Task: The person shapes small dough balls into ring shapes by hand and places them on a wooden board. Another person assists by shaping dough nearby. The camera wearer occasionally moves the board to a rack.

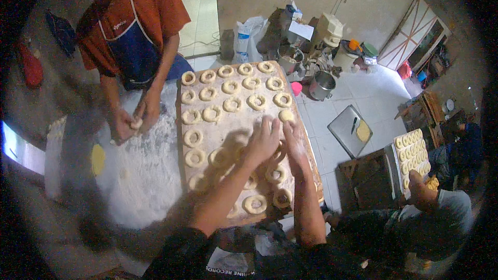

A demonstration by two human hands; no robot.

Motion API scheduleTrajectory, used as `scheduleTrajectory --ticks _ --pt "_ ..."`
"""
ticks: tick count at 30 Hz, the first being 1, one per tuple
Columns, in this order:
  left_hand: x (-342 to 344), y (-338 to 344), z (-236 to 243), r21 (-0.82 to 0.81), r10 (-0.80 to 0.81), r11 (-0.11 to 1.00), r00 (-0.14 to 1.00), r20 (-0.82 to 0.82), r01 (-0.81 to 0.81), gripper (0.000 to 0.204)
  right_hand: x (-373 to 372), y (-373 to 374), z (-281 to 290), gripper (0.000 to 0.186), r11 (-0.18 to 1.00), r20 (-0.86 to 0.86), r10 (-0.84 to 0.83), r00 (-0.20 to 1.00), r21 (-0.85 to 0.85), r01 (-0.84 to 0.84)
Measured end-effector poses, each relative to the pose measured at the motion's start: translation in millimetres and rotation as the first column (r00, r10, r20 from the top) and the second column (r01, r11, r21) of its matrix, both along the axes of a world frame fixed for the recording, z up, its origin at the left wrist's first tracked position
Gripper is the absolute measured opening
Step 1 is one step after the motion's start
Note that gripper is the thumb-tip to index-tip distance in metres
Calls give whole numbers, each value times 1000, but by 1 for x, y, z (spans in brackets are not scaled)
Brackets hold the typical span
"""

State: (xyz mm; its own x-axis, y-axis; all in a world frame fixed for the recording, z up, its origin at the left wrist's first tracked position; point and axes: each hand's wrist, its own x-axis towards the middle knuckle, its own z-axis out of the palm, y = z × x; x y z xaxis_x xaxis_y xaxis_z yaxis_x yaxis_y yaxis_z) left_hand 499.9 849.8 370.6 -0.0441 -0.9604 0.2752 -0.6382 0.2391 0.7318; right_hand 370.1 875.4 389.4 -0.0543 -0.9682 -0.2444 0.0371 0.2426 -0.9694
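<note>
A floured wooden board (pixel 236 124) carries several raw dough rings (pixel 207 93) in rows. My left hand (pixel 262 142) and my right hand (pixel 292 142) are pressed together over the board's right side, fingers bent around a dough ring that they mostly hide. A round dough ball (pixel 286 115) lies just beyond my fingertips. More rings (pixel 254 204) lie near the board's front edge by my forearms.
Across the floured table (pixel 140 171), a person in an orange shirt and blue apron works dough (pixel 136 123) with both hands. Lower right, another person sits by a tray of rings (pixel 412 153). Metal pots (pixel 321 85), bags and a flat tray (pixel 353 130) stand on the tiled floor.
</note>
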Motion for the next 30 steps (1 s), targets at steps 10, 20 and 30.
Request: scheduleTrajectory --ticks 10,20,30 --pt "27 22 26 436 -264 900 804 533 5 78 -19 -9 -46 79 972 -823 102 559 -38 -232" --pt "116 86 27 167 35 984 987 156 -61 57 -42 -160 -81 34 887 -951 -24 307 -162 -432" --pt "345 286 -53 284 634 764 756 -164 -579 31 350 28 -26 41 330 -535 806 253 51 -943"
